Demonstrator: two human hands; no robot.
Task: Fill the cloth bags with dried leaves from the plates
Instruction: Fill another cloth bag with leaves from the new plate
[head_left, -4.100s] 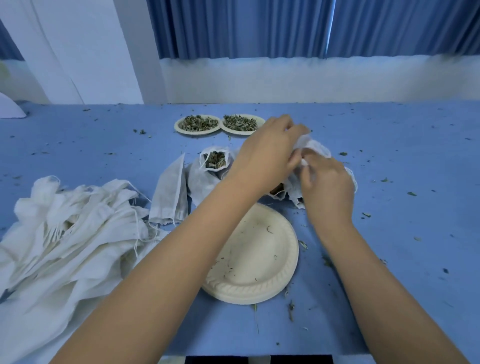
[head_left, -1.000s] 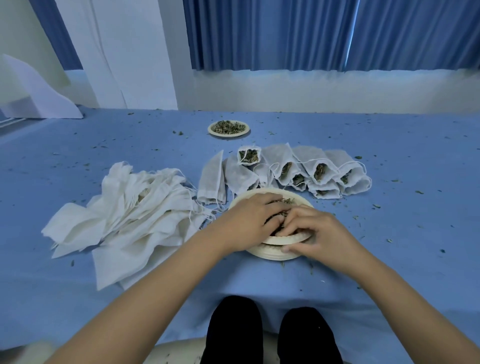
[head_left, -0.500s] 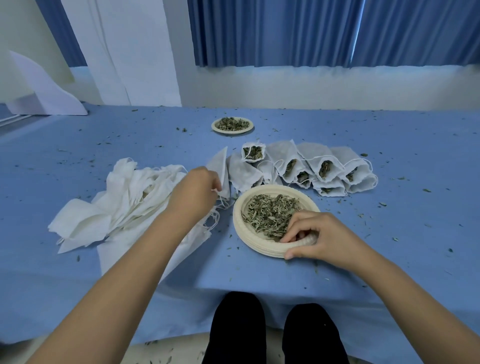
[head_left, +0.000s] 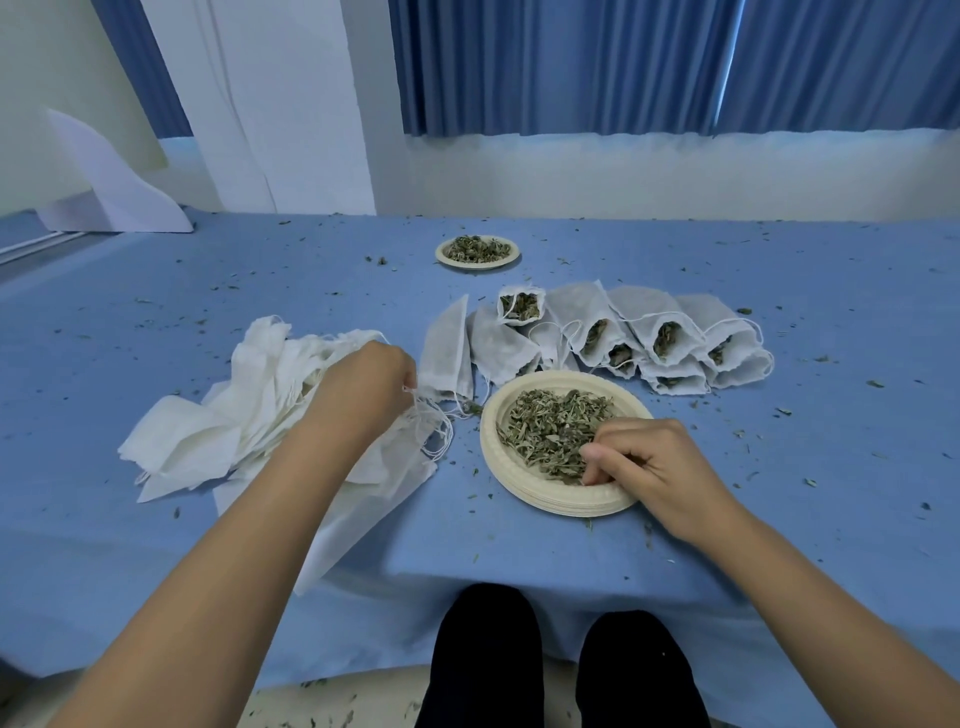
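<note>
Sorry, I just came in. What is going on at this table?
A person is bagging dried leaves. The left hand is on the pile of empty bags, its grip hidden. The right hand pinches leaves on the near plate. Behind it lie filled bags, and a far plate holds more.

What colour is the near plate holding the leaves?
Pale cream paper plate, seen in the head view.

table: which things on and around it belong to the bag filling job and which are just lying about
Job: near plate, dried leaves pinched by right hand, empty bags held by left hand, filled bags, far plate.
Lying about: scattered leaf crumbs, white board, curtains.
</note>
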